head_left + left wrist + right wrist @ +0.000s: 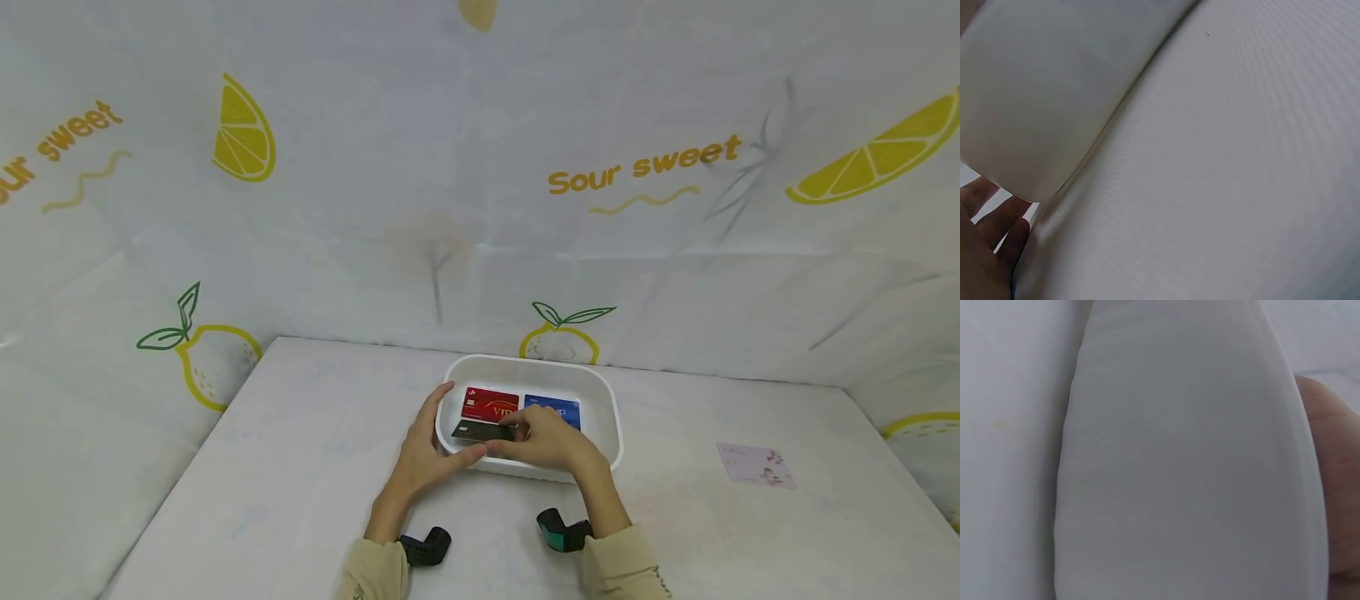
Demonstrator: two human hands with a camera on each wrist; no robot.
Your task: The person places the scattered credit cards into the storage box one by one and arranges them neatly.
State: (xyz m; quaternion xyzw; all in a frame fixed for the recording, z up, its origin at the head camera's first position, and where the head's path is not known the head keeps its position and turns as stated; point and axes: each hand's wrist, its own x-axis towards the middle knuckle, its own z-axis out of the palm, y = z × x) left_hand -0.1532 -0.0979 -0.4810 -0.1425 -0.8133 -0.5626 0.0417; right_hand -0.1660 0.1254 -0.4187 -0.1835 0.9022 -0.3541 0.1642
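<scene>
A white plastic tray point(617, 433) with rounded corners sits on the table. Inside it lie a red VIP card point(480, 402), a blue VIP card point(572, 408) and a black card point(471, 430) in front of the red one. My left hand point(420, 454) holds the tray's front left corner, fingers along the outer left wall and thumb at the front rim. Reaching over the front rim, my right hand point(551, 442) pinches the right end of the black card between thumb and fingers. It partly hides the blue card. The wrist views show mostly the tray's outer wall point(1054, 94).
A pale pink card point(756, 465) with a small printed picture lies flat on the table, to the right of the tray. Behind the table point(300, 400) hangs a white cloth point(360, 167) printed with lemons and lettering. Black wrist devices point(426, 547) are worn on both forearms.
</scene>
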